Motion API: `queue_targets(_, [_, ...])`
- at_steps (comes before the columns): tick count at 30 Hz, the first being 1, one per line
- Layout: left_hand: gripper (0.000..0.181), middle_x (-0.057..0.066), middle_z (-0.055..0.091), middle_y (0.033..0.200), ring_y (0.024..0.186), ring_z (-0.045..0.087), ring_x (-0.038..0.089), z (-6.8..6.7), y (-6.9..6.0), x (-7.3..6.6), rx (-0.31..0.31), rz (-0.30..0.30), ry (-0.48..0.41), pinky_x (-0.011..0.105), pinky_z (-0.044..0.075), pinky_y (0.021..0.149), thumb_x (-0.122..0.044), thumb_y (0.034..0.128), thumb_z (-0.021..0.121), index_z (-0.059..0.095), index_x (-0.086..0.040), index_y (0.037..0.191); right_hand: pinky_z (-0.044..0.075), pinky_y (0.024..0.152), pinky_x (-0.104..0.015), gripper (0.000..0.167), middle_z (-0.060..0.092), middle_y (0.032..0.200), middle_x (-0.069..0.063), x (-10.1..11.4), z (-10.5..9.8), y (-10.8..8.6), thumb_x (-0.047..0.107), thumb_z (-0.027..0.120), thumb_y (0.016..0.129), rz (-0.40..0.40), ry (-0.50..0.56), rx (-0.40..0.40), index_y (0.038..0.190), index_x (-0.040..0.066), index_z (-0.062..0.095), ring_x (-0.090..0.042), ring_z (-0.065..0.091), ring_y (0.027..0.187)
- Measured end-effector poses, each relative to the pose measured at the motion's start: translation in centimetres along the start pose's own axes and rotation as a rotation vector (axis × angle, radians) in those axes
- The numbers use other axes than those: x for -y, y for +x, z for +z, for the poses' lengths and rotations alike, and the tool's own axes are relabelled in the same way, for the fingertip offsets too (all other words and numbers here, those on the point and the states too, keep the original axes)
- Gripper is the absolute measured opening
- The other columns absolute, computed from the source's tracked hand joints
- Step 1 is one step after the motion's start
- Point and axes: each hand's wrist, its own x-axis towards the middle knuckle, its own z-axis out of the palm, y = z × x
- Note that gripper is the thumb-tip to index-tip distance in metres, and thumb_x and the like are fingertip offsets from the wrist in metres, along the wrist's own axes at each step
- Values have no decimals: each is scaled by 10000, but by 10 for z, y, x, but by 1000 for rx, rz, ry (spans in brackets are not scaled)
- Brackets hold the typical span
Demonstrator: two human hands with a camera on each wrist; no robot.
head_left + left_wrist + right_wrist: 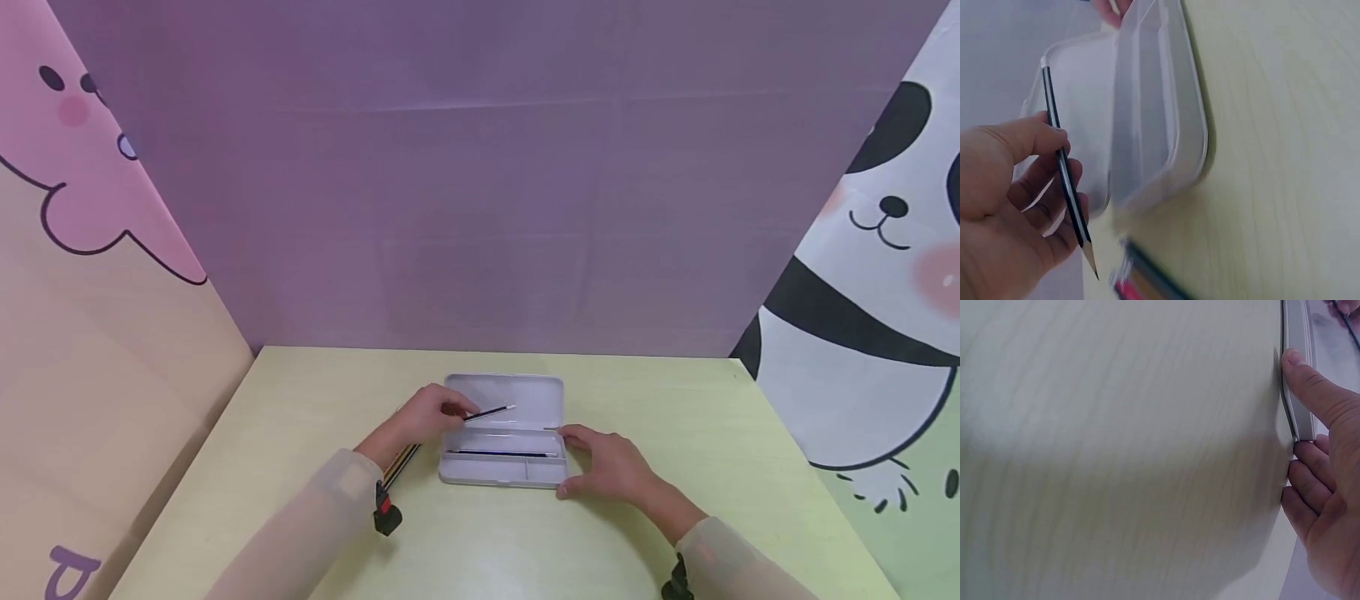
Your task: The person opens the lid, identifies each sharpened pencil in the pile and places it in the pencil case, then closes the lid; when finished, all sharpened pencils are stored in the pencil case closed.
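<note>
My left hand [435,414] pinches a dark, pale-striped pencil [1063,156] between thumb and fingers, above the open lid of a white pencil case [487,482]. Its sharpened tip points down toward the wrist in the left wrist view, and the white end points away. My right hand [611,462] grips the case's right end, thumb at the front corner and fingers farther back along that side. Another dark pencil [502,453] lies lengthwise in the case's rear compartment. The front compartment has a small divider.
Several more pencils [402,467] lie on the table beside the case, partly hidden under my left wrist. The pale wooden table [480,550] meets a purple backdrop [480,208] behind, with printed panels on both sides.
</note>
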Motion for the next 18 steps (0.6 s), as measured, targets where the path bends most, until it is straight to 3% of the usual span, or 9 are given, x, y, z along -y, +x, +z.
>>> queue_targets(8, [242, 90, 753, 969, 850, 602, 97, 35, 24, -5, 60, 52, 18, 264, 524, 766, 48, 868, 736, 797, -36, 1088, 525, 923, -509, 939, 711, 1315, -4, 0, 1, 0, 560, 944, 589, -9, -1, -9, 1392, 209, 608, -337, 689, 1104])
queue_targets(12, [192, -9, 747, 890, 810, 591, 67, 48, 29, -7, 82, 60, 101, 242, 518, 758, 21, 861, 769, 821, -94, 1005, 525, 930, -510, 940, 709, 1319, -3, 1, 2, 0, 564, 943, 590, -2, 1, -7, 1393, 209, 608, -328, 690, 1101])
queue_targets(18, [156, -90, 741, 890, 843, 598, 47, 58, 28, -13, 79, 16, 236, 247, 523, 832, -35, 872, 793, 826, -161, 957, 523, 940, -529, 955, 703, 1331, -15, 0, 1, -1, 577, 938, 591, 5, -2, -2, 1404, 205, 600, -335, 684, 1118])
